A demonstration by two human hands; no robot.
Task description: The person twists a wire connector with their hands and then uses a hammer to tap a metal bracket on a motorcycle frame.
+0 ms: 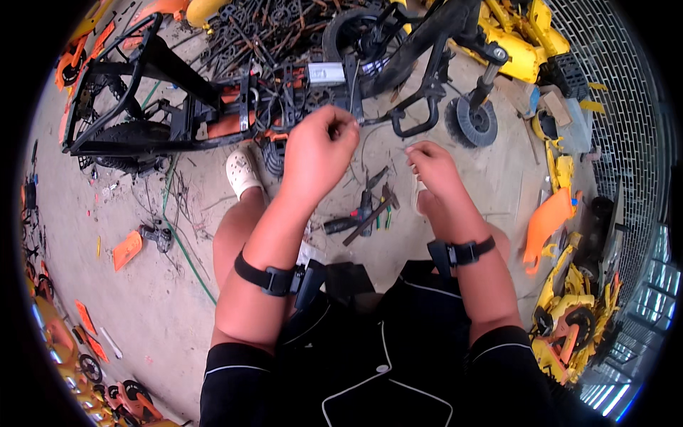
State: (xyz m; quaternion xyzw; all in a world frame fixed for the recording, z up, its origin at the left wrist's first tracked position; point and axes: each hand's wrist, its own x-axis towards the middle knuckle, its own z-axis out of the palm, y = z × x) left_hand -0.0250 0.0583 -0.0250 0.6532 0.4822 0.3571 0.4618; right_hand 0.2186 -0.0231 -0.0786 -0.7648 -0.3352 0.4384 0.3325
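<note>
Concrete floor (167, 306) lies under a black vehicle frame (245, 107) dead ahead; I judge the work partway, its covers seemingly absent but wires (272, 107) still running through it. The left hand (322, 147) curls nearly closed at its near edge, the right hand (435, 169) curls apart from it, and I cannot tell whether either grips anything. Below them lie a drill (366, 202) and a hammer (368, 219), I get room leftward around a green cord (185, 252), and yellow panels (514, 60) bound the right.

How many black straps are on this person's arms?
2: the left strap is around the left forearm, the right strap around the right forearm. Any under the sleeves would be hidden.
</note>
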